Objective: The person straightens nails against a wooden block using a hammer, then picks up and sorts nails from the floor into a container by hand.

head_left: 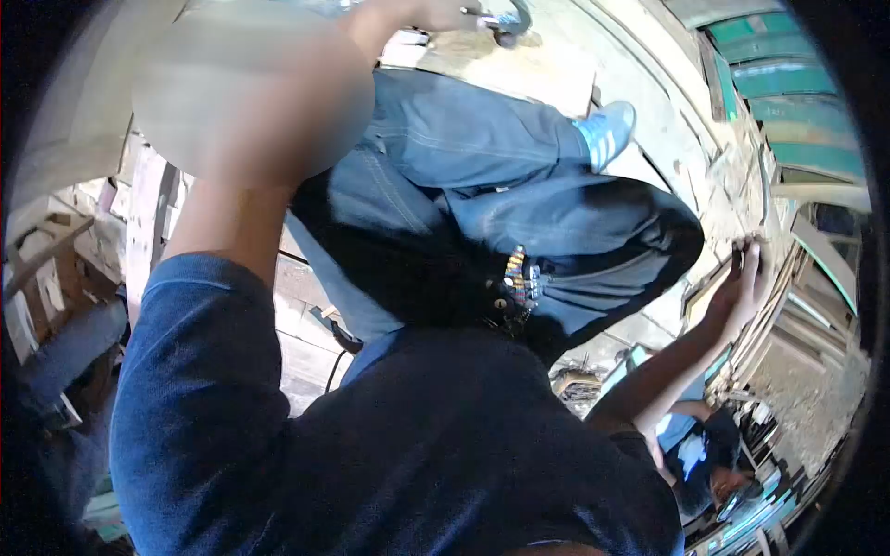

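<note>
My left arm rises on the left, and a blurred patch covers its middle. At the top edge, my left hand [443,14], partly cut off, is closed on a small tool with a silver and blue part and a dark curved end [510,28]; its exact kind is unclear. Out to the right, my right hand [740,289] is raised near thin wooden strips [788,301]. Its fingers are small and dark, so their grip is unclear. Across my lap are blue jeans [482,125], with a bundle of yellow and bluish small pieces [519,278] at my waist.
A pale board [556,79] lies beyond my leg, near my blue shoe [607,134]. Green slatted panels [788,93] stand upper right. Another person [700,454] in blue is low on the right. Wooden frames [56,269] stand at left, and a dark cable [336,366] runs beside me.
</note>
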Available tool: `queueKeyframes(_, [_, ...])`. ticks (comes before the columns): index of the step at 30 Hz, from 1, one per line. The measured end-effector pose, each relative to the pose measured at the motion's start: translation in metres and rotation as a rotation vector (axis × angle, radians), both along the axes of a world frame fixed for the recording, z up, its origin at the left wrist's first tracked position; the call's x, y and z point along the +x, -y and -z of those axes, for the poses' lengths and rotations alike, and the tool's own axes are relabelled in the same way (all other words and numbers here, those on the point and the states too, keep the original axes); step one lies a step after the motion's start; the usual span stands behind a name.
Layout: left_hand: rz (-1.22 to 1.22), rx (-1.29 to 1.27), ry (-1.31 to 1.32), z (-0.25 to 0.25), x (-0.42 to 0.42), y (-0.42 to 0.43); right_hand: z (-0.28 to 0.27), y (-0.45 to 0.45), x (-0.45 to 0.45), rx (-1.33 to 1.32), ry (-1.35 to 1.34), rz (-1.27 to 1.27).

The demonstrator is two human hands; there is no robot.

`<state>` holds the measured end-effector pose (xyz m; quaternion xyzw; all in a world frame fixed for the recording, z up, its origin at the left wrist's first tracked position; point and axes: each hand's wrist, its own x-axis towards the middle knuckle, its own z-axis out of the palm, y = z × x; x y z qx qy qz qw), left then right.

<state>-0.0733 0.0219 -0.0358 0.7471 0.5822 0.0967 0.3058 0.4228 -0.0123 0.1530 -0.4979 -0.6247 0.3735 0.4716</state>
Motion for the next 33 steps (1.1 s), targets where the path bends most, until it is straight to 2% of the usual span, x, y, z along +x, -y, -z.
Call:
queueKeyframes(1, [-0.007, 0.022, 0.043, 0.002, -0.001, 0.000, 0.007, 0.011, 0.024, 0.009, -0.013, 0.122])
queueKeyframes(2, [-0.001, 0.020, -0.071, 0.007, -0.003, -0.004, 0.013, 0.019, 0.053, -0.038, 0.071, 0.161])
queueKeyframes(3, [0.051, 0.139, 0.036, 0.032, -0.017, -0.008, 0.018, 0.032, 0.060, -0.063, 0.088, 0.224])
queueKeyframes(4, [0.043, 0.084, -0.004, 0.018, -0.012, -0.003, 0.019, 0.049, 0.065, -0.078, 0.112, 0.309])
queueKeyframes(5, [0.047, 0.038, -0.036, 0.009, -0.007, -0.002, 0.019, 0.063, 0.078, -0.082, 0.258, 0.347])
queueKeyframes(6, [-0.033, 0.156, -0.172, 0.053, -0.023, -0.005, 0.023, 0.074, 0.094, -0.101, 0.404, 0.384])
queueKeyframes(7, [-0.057, -0.110, -0.157, -0.011, 0.010, 0.007, 0.033, 0.084, 0.116, -0.151, 0.328, 0.376])
queueKeyframes(8, [-0.030, -0.086, -0.162, 0.006, 0.000, 0.000, 0.040, 0.093, 0.135, -0.199, 0.242, 0.358])
queueKeyframes(9, [-0.025, -0.035, -0.099, 0.009, 0.002, 0.002, 0.033, 0.102, 0.132, -0.226, 0.393, 0.335])
queueKeyframes(10, [-0.028, 0.014, -0.039, 0.007, 0.004, 0.009, 0.057, 0.110, 0.161, -0.215, 0.182, 0.356])
queueKeyframes(12, [-0.083, -0.333, 0.071, 0.010, -0.003, -0.002, 0.071, 0.128, 0.187, -0.302, 0.260, 0.402])
queueKeyframes(14, [-0.173, -0.200, 0.062, 0.010, 0.002, 0.010, 0.097, 0.150, 0.213, -0.307, 0.434, 0.476])
queueKeyframes(15, [-0.174, -0.239, 0.104, 0.010, -0.002, 0.009, 0.104, 0.163, 0.219, -0.351, 0.493, 0.529])
queueKeyframes(16, [-0.170, -0.285, 0.149, 0.014, -0.007, 0.007, 0.114, 0.176, 0.226, -0.338, 0.361, 0.465])
queueKeyframes(17, [-0.226, -0.241, 0.196, 0.021, -0.012, 0.009, 0.124, 0.191, 0.233, -0.390, 0.269, 0.530])
queueKeyframes(18, [-0.277, -0.205, 0.249, 0.033, -0.018, 0.012, 0.128, 0.204, 0.236, -0.437, 0.406, 0.619])
queueKeyframes(19, [-0.206, -0.258, 0.148, 0.029, -0.026, 0.007, 0.147, 0.227, 0.264, -0.517, 0.450, 0.647])
queueKeyframes(20, [-0.416, -0.304, 0.607, -0.018, 0.029, 0.033, 0.153, 0.247, 0.267, -0.586, 0.262, 0.753])
queueKeyframes(21, [-0.264, -0.294, 0.375, 0.019, -0.018, 0.018, 0.152, 0.262, 0.258, -0.531, 0.157, 0.820])
queueKeyframes(22, [-0.115, -0.262, 0.144, 0.058, -0.064, -0.004, 0.163, 0.287, 0.274, -0.605, 0.101, 0.916])
queueKeyframes(24, [-0.187, -0.369, 0.155, 0.040, -0.041, -0.006, 0.161, 0.310, 0.268, -0.708, 0.063, 1.130])
queueKeyframes(26, [-0.195, -0.396, 0.125, 0.035, -0.034, -0.002, 0.175, 0.343, 0.282, -0.776, 0.105, 1.136])
queueKeyframes(27, [-0.221, -0.414, 0.092, 0.031, -0.034, -0.002, 0.192, 0.359, 0.295, -0.775, 0.216, 1.206])
queueKeyframes(28, [-0.220, -0.412, 0.087, 0.037, -0.038, -0.001, 0.211, 0.384, 0.322, -0.891, 0.543, 1.209])
queueKeyframes(30, [-0.260, -0.280, 0.333, 0.053, -0.041, 0.002, 0.207, 0.381, 0.305, -0.915, 0.417, 1.314])
queueKeyframes(31, [-0.203, -0.245, 0.275, 0.052, -0.041, 0.003, 0.206, 0.381, 0.302, -0.915, 0.415, 1.315])
queueKeyframes(33, [-0.265, -0.295, 0.293, 0.046, -0.034, 0.006, 0.207, 0.384, 0.294, -0.974, 0.765, 1.276])
